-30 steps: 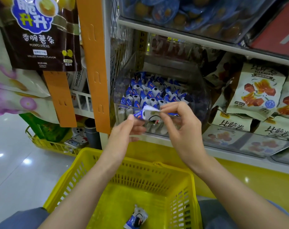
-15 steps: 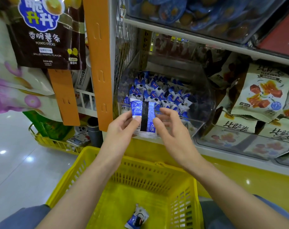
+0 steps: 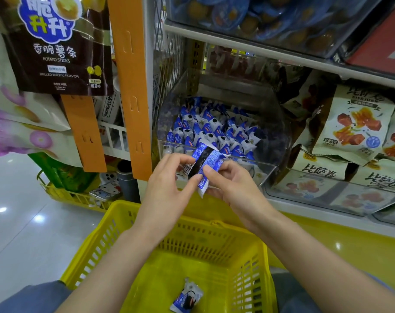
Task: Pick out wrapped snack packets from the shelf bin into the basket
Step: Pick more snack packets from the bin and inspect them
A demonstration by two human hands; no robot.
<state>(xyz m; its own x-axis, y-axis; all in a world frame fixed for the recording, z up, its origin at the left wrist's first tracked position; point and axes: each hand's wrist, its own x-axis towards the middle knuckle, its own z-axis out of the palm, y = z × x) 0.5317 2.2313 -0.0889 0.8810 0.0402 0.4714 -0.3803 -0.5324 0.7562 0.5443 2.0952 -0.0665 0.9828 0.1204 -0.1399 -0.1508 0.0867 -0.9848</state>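
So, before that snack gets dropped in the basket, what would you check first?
1. Grip: ok; left hand and right hand both pinch the held packet.
2. Out of the shelf bin: ok; it is in front of the clear front wall.
3. Basket open below the hands: ok.
4. Room inside: ok; only a lone packet lies on its floor.
5. Wrapper undamaged: cannot tell; fingers cover part of it.
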